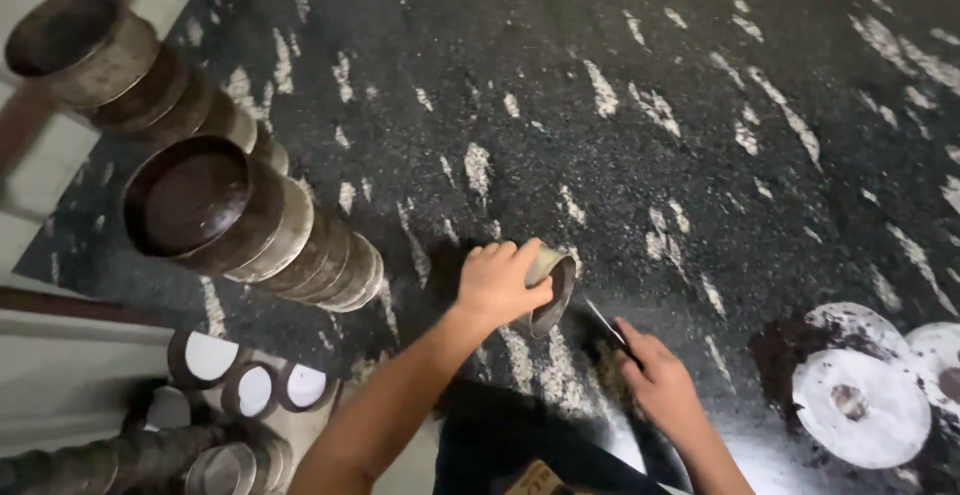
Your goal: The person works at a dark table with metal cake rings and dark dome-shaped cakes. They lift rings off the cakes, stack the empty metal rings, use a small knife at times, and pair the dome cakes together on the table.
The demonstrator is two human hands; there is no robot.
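— Left hand [497, 282] wrapped over a small metal ring [552, 288], tilted on the sooty floor [700, 105], near centre. Right hand [655, 380] at five o'clock, pinching a thin dark blade [607, 327].

— Could slip: gritty floor, tilted ring. Stacked rings [250, 225] at ten o'clock might roll.

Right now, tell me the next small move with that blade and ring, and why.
Probably slide the blade in the right hand up into the mouth of the metal ring. The left hand holds the ring tilted on the dark floor, its opening turned toward the blade, whose tip sits just short of the rim.
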